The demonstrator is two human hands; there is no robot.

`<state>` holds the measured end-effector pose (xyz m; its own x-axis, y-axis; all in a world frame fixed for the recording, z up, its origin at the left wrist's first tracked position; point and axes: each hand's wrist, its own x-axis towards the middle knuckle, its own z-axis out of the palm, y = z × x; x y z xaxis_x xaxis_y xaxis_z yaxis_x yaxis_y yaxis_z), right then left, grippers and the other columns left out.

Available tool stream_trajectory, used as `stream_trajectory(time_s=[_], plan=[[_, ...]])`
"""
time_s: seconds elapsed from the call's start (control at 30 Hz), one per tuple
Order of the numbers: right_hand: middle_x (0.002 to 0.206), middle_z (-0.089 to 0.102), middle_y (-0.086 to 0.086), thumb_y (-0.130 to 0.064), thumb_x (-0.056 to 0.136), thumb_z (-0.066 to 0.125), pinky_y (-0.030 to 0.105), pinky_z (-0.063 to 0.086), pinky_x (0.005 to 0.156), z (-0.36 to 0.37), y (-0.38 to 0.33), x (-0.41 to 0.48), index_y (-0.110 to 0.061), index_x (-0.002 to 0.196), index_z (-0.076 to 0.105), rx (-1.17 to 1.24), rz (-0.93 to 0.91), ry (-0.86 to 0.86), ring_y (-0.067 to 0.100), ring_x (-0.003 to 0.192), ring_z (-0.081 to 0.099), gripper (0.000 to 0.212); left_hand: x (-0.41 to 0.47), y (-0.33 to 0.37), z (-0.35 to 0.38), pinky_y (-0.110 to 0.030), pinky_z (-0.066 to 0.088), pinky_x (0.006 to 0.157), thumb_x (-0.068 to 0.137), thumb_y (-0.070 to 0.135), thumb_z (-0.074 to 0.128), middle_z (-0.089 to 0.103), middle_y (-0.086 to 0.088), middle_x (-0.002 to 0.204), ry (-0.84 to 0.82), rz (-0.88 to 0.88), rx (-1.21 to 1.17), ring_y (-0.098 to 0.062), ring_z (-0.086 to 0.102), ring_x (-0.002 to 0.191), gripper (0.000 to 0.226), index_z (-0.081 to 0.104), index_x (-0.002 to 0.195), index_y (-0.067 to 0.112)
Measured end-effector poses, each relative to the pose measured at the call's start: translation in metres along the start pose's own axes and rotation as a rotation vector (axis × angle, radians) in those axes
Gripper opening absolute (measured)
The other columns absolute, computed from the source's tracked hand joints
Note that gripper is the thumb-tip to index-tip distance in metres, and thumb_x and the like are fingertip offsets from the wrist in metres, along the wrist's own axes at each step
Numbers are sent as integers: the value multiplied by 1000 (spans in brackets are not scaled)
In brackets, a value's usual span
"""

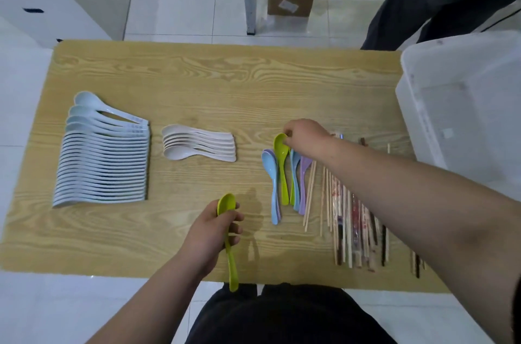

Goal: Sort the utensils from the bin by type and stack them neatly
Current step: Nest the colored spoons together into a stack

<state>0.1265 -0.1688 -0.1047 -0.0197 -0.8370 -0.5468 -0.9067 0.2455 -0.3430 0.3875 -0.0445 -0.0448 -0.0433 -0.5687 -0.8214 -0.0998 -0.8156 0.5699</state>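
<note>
- The table [225, 75] shows bare wood across its whole far half. A narrower strip lies free along its near edge, left of your left hand [217, 228].
- The clear bin [465, 106] crowds the table's right end, and chopsticks [349, 225] fill the near right part.
- Long pale spoon row [104, 163] sits at the table's left end, with the cream spoons [197, 146] just inward of it.
- Your left fingers [236, 223] wrap the lime spoon [231, 264] just behind its bowl. Its handle juts past the table's near edge.
- Your right hand [306, 135] reaches right of the table's centre. Its fingers pinch the bowl rim of a second lime spoon [282, 163], which lies among the coloured spoons [272, 188].
</note>
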Motion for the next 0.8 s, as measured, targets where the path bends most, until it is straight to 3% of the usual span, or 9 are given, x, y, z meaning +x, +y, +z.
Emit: stream_trajectory(time_s=[0.13, 0.23, 0.53, 0.67, 0.8], plan=[[109, 69, 9, -19, 94, 61, 29, 38, 75, -8, 2, -6, -14, 108, 70, 59, -52, 28, 30, 104, 60, 18, -1, 1, -3, -33, 49, 59, 95, 6, 56, 67, -15, 93, -16, 7, 18, -22, 59, 70, 17, 66, 109, 9], [111, 70, 10, -13, 93, 60, 33, 46, 83, -16, 0, -19, -13, 113, 71, 78, -87, 77, 30, 105, 61, 23, -2, -1, -7, -34, 50, 62, 93, 6, 57, 68, -14, 92, -42, -2, 68, -22, 60, 69, 17, 66, 107, 11], [120, 68, 13, -10, 96, 58, 34, 43, 92, -3, -10, -61, -12, 122, 71, 61, -172, 209, 31, 115, 58, 29, -16, 4, -35, -35, 52, 63, 93, 4, 57, 67, -12, 88, -164, -11, 149, -23, 60, 69, 20, 65, 111, 11], [113, 70, 17, -6, 96, 58, 37, 43, 89, -10, -19, -71, -7, 119, 72, 2, -257, 274, 37, 109, 60, 27, -18, 13, -41, -35, 53, 64, 93, 3, 56, 67, -13, 90, -148, 14, 142, -22, 60, 69, 20, 64, 110, 9], [93, 72, 17, -5, 88, 58, 42, 48, 84, -25, -29, -76, -6, 102, 76, -81, -373, 421, 41, 89, 64, 23, -23, 19, -43, -32, 53, 62, 93, 2, 56, 65, -14, 91, -138, 40, 89, -22, 59, 68, 21, 63, 111, 7]])
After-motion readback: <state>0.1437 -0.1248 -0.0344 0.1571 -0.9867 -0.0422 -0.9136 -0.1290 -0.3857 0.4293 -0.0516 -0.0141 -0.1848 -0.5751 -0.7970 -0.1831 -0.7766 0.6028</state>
